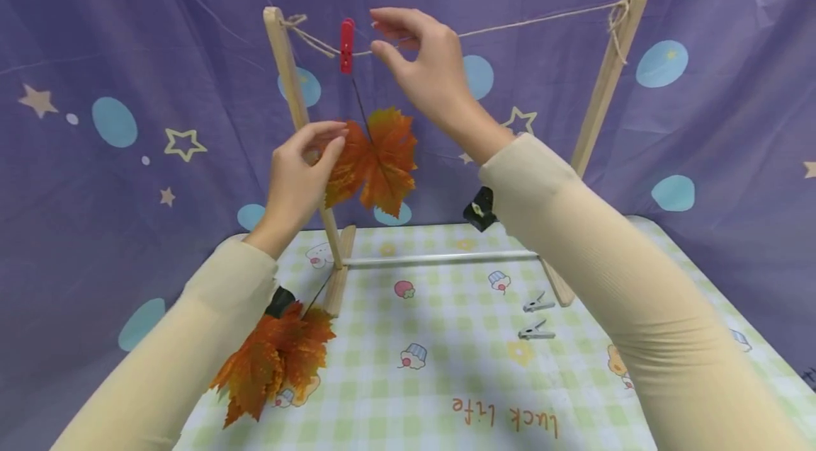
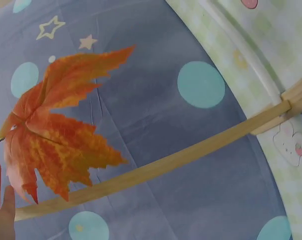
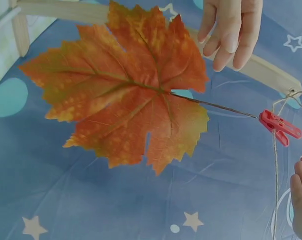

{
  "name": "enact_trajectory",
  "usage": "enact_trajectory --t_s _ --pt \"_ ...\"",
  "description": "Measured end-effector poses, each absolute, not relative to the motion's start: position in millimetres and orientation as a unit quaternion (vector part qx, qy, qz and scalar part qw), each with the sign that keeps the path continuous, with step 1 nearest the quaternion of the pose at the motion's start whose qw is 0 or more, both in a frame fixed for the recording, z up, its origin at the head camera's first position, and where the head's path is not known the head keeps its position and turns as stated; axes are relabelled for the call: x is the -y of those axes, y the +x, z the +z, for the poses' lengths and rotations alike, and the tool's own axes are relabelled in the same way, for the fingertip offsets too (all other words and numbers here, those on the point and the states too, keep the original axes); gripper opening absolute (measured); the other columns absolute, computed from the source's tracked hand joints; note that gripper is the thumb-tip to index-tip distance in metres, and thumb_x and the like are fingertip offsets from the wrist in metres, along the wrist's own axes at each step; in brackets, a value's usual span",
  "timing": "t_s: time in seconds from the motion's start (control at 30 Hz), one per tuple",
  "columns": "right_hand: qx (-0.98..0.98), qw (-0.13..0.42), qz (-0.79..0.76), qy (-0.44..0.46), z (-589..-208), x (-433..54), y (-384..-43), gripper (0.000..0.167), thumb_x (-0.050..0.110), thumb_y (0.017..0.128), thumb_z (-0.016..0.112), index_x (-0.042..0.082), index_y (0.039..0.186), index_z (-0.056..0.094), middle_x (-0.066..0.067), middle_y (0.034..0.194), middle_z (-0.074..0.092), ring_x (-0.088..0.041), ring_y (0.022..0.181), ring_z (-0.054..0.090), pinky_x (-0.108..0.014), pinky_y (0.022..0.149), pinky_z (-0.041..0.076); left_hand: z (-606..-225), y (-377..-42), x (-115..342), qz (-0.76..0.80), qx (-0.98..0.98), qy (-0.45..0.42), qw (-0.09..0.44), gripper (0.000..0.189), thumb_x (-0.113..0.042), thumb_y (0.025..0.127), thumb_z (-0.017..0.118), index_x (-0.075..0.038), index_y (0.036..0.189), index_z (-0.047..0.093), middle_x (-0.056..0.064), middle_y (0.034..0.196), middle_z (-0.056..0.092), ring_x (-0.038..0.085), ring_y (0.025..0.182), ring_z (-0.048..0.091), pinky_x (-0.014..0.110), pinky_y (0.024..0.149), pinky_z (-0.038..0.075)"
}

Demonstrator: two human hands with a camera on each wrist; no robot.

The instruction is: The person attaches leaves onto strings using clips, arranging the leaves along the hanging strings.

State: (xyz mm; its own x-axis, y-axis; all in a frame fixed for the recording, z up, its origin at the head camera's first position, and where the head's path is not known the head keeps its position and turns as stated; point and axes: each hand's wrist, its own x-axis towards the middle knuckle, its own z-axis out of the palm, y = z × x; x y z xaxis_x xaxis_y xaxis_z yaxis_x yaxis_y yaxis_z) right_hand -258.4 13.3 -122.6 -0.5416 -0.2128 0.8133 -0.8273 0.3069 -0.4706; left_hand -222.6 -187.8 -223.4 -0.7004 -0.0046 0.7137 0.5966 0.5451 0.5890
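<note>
An orange maple leaf (image 1: 387,161) hangs by its stem from a red clothespin (image 1: 346,47), which is clipped on the twine (image 1: 535,23). In the right wrist view the red clothespin (image 3: 276,125) bites the stem's end and the string together. My left hand (image 1: 295,171) is beside the leaf's left edge, its fingers relaxed; whether they touch it I cannot tell. To the right of the clothespin is my right hand (image 1: 433,65), with thumb and fingers apart and nothing between them. Part of my left hand (image 2: 2,210) also shows below the leaf in the left wrist view.
Wooden posts (image 1: 602,93) hold up the twine at both ends, with a white rod (image 1: 440,258) joining their feet. Two grey clothespins (image 1: 537,330) lie on the checked tablecloth (image 1: 459,366) at right. More maple leaves (image 1: 280,355) lie at left near my sleeve.
</note>
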Motion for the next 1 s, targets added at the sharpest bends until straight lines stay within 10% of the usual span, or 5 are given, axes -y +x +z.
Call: enact_trajectory --t_s 1.0 --pt "0.701 0.258 0.535 0.395 -229 -105 -207 0.034 -0.005 0.09 0.068 0.0 0.124 0.067 -0.01 0.115 0.07 -0.018 0.101 0.065 -0.036 0.093 0.05 -283 -163 229 -0.404 0.855 -0.152 0.287 0.026 -0.025 0.099 0.063 -0.015 0.122 0.069 -0.003 0.119 0.068 0.014 0.112 0.056 0.031 0.094 0.042"
